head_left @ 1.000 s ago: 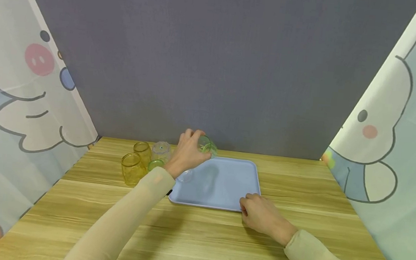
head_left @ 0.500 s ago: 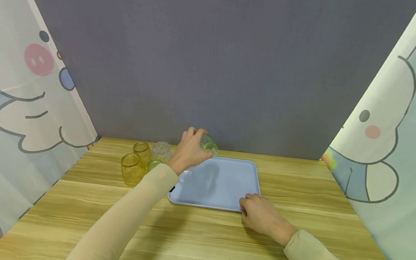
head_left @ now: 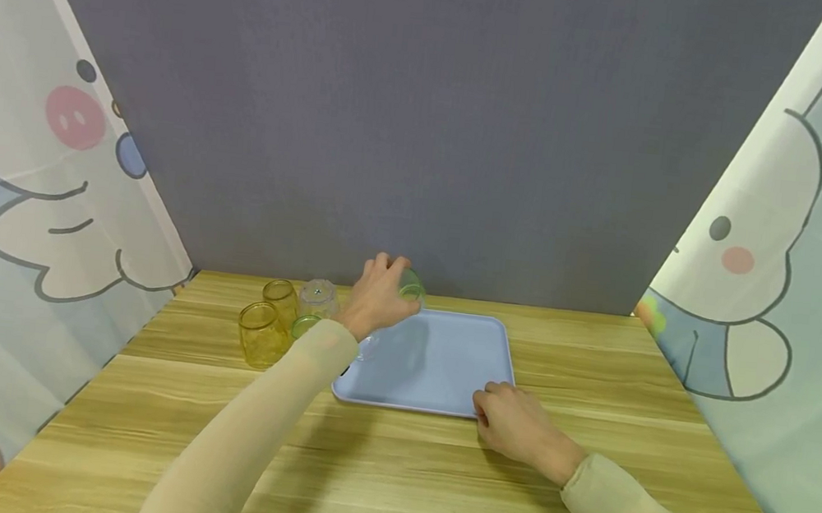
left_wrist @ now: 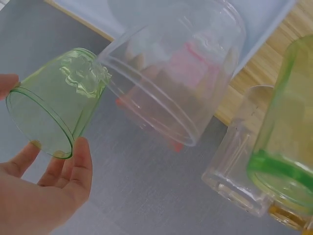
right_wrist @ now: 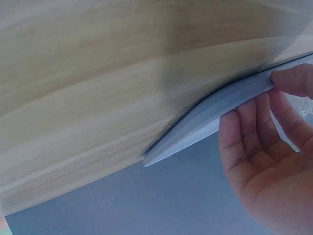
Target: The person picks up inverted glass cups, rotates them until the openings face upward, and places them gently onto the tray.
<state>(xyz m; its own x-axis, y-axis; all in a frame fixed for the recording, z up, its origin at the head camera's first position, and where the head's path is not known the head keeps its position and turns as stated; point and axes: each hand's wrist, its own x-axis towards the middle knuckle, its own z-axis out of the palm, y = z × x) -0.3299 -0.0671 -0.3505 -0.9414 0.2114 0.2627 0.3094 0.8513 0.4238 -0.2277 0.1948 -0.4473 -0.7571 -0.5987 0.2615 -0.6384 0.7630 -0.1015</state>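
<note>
Gripping a transparent green tumbler (left_wrist: 54, 98), the left hand (head_left: 380, 299) is likely needing steadiness, the right hand (head_left: 519, 428) pinching a pale-blue rectangular tray (head_left: 456, 364) below that grip.

Left hand (left_wrist: 46, 196) grips 1 green cup (left_wrist: 58, 98) (see-through).

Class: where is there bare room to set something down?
The middle of the blue rectangular tray, left of the right hand, and the wooden table right of the tray. Crowded: beside the tray's left edge, where transparent yellow, clear and green cups cluster.
</note>
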